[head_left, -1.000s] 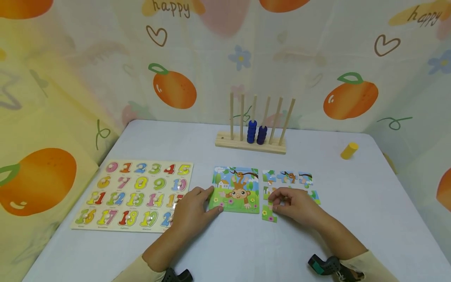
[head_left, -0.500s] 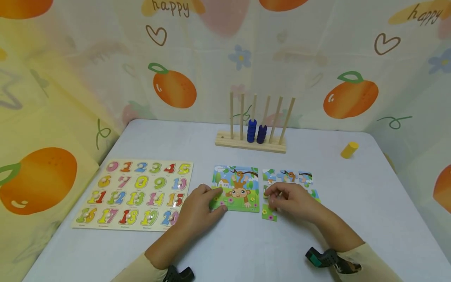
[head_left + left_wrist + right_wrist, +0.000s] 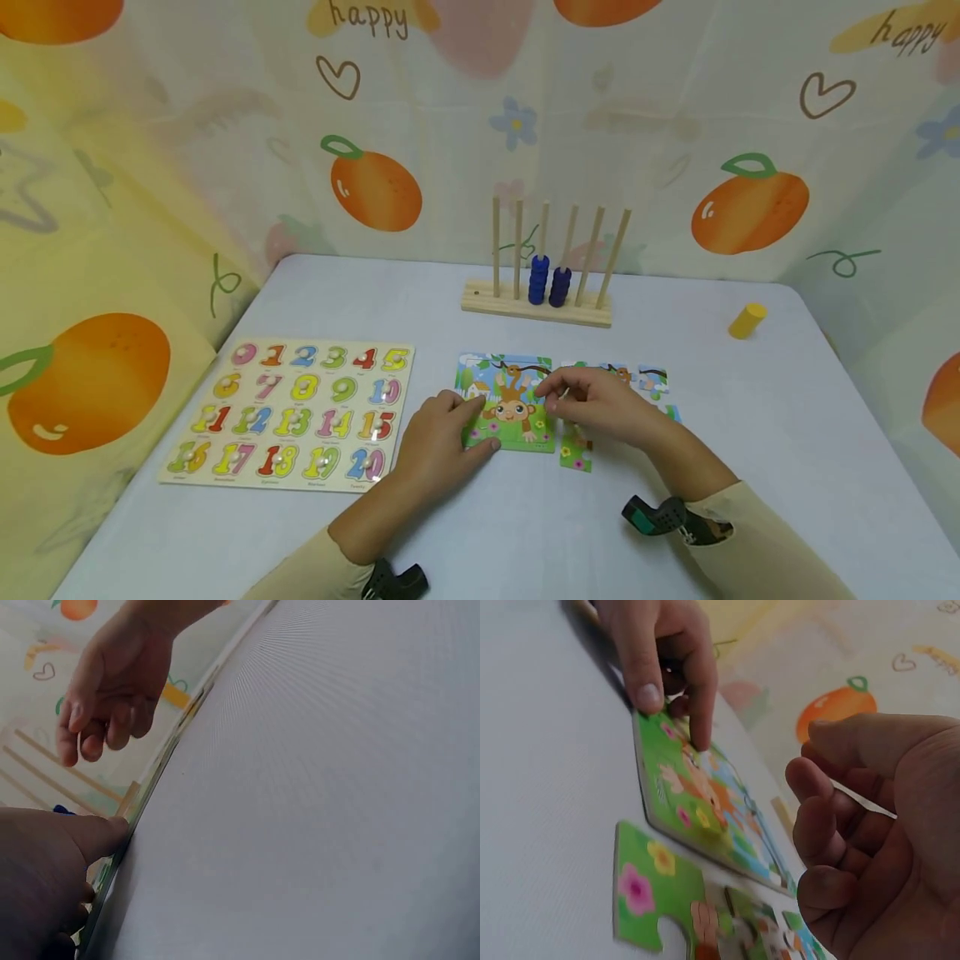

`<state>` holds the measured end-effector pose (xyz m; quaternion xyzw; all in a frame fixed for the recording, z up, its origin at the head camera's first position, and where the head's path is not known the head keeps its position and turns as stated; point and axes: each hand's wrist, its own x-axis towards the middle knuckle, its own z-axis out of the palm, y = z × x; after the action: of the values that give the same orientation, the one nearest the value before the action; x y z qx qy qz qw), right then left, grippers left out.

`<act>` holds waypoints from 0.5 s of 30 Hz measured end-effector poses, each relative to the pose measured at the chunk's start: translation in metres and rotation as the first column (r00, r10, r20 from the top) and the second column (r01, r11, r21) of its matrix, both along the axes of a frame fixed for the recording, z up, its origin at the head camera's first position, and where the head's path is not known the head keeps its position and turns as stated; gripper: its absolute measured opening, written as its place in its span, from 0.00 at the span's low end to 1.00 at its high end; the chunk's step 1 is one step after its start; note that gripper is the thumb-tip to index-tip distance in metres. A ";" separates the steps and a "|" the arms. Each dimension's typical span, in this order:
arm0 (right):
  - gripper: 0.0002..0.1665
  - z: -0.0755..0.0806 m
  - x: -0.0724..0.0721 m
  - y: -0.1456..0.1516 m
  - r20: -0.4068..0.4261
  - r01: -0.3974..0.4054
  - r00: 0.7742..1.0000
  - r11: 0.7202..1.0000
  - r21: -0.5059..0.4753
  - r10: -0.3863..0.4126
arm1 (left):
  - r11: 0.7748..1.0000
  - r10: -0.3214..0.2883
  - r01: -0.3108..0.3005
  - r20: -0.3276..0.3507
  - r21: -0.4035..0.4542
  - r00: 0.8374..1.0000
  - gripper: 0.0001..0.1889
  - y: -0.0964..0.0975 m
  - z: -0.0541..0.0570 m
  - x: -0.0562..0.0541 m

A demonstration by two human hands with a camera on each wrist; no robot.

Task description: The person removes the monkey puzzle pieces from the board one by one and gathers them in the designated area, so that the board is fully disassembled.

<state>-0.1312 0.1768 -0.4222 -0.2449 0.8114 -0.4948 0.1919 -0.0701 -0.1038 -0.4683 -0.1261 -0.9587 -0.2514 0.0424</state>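
Note:
A square jigsaw board (image 3: 517, 435) with a monkey picture lies flat in the middle of the table. My left hand (image 3: 438, 440) rests on its left side, index finger stretched over the picture and thumb at the near edge. My right hand (image 3: 611, 407) hovers over the board's right edge, fingers loosely bent; in the right wrist view nothing shows between thumb and fingers. Under and beside that hand are loose jigsaw pieces, among them a green piece (image 3: 641, 889) with a pink flower, laid close to the board. My right hand partly hides several of the pieces in the head view.
A number peg board (image 3: 288, 406) lies to the left, near my left hand. At the back stands a wooden counting rack (image 3: 536, 315) with upright rods and blue rings on two of them. A yellow cylinder (image 3: 747, 321) sits at the back right of the white table (image 3: 787, 467).
My right hand has moved left, from the loose pieces to above the board's right edge. My left hand has slid a little right, its index finger further over the picture.

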 end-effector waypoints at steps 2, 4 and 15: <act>0.13 0.001 -0.003 -0.007 0.013 -0.011 1.000 1.000 -0.020 0.011 | 1.000 0.002 -0.002 -0.005 -0.001 1.000 0.35 0.000 0.000 0.000; 0.14 0.001 -0.007 -0.014 0.029 -0.020 0.999 0.999 -0.039 0.021 | 1.000 0.000 0.000 -0.012 -0.003 1.000 0.35 0.000 0.000 0.000; 0.16 -0.015 -0.024 -0.048 0.059 -0.107 0.992 0.993 -0.045 0.109 | 1.000 -0.021 0.021 -0.030 -0.003 0.999 0.35 -0.004 -0.002 -0.001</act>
<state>-0.1552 0.1288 -0.4376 -0.2771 0.7800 -0.5080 0.2382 -0.0706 -0.1080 -0.4702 -0.1397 -0.9570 -0.2485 0.0539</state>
